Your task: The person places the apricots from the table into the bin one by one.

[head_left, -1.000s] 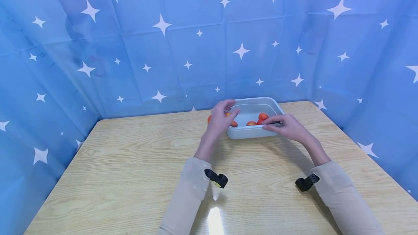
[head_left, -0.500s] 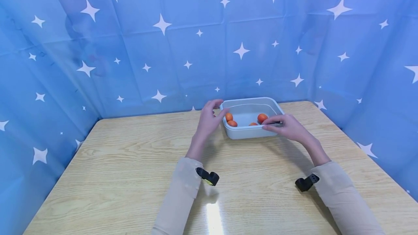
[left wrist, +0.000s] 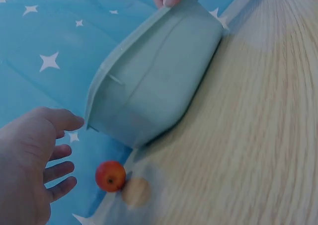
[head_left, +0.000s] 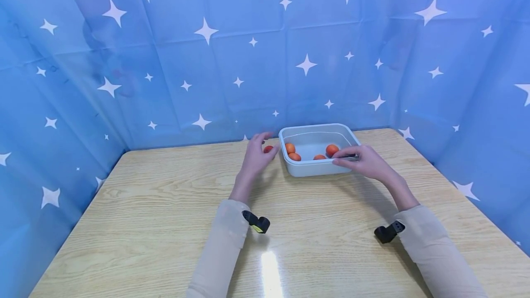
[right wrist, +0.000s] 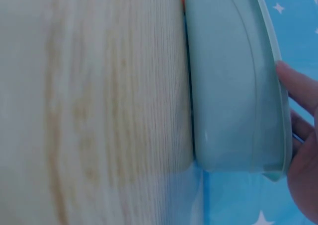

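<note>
A pale blue-green plastic box (head_left: 319,168) stands near the back edge of the table, with several small orange-red fruits (head_left: 332,150) inside. My right hand (head_left: 364,162) pinches its near rim at the right, thumb outside. In the right wrist view the same hand (right wrist: 304,145) holds the rim of the box (right wrist: 228,86). Just left of the box lies a small round red fruit (left wrist: 110,176) that looks like an apple. Around it, apart in the left wrist view, my left hand (head_left: 255,156) reaches with thumb and fingers spread; nothing is in its grasp.
The wooden table (head_left: 165,224) extends forward and left of the box. A blue star-patterned curtain (head_left: 232,59) hangs right behind the table's back edge and along both sides. Black cameras sit on both sleeves.
My left hand has moved left from over the box's left end to the red fruit beside it. The fruits inside shifted slightly. My right hand has stayed on the rim.
</note>
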A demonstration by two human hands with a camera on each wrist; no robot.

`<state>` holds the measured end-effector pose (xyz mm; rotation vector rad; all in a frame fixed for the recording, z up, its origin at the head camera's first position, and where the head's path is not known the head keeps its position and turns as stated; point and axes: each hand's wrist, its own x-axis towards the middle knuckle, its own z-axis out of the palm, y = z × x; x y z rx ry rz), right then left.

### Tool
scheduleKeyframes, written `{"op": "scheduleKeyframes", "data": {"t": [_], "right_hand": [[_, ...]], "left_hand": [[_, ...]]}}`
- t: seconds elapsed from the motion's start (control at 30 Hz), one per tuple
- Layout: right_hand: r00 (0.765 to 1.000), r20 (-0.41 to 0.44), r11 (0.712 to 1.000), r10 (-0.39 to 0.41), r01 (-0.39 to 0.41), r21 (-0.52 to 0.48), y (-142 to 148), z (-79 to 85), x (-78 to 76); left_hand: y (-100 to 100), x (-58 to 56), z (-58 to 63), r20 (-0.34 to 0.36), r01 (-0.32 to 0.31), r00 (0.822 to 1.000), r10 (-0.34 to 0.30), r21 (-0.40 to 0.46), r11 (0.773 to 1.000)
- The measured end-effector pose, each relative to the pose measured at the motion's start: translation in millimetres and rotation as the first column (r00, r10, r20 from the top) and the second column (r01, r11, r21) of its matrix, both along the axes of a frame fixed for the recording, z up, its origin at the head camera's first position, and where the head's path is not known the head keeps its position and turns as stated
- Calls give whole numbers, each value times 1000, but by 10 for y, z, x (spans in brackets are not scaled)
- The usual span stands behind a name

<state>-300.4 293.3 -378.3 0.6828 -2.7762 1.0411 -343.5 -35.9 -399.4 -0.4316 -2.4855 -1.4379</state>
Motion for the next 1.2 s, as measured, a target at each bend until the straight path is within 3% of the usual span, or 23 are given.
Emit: {"op": "scheduleKeyframes", "data": {"t": [0.27, 0.8, 1.2], "right_hand": [[1000, -18, 1000, 18, -18, -13, 0, 5, 2], [1000, -7, 1000, 17, -17, -1, 13, -9, -13], [1000, -4, 1000, 17, -17, 0, 15, -12, -12]], "left_hand": [[-45, -53, -123, 85, -22, 996, 30, -89, 996], [-54, -171, -247, 90, 20, 996, 1, -230, 973], [-82, -198, -272, 67, 3, 998, 11, -212, 977]]}}
